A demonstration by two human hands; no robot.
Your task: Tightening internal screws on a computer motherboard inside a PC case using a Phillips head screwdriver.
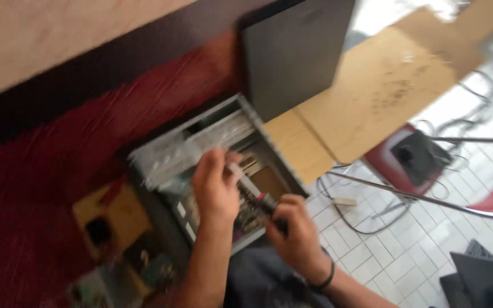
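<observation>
Both hands work inside an open grey metal computer case (201, 142) lying on the red floor (58, 142). The right hand (298, 231) grips a red-and-black-handled screwdriver (252, 191); the left hand (215, 188) pinches its shaft over the circuit boards.

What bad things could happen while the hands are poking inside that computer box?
The screwdriver in the right hand might slip and scratch the boards inside the open case. The left hand could perhaps catch on the case's metal edges. The case sits close to the desk edge, so a push might tip it.
</observation>
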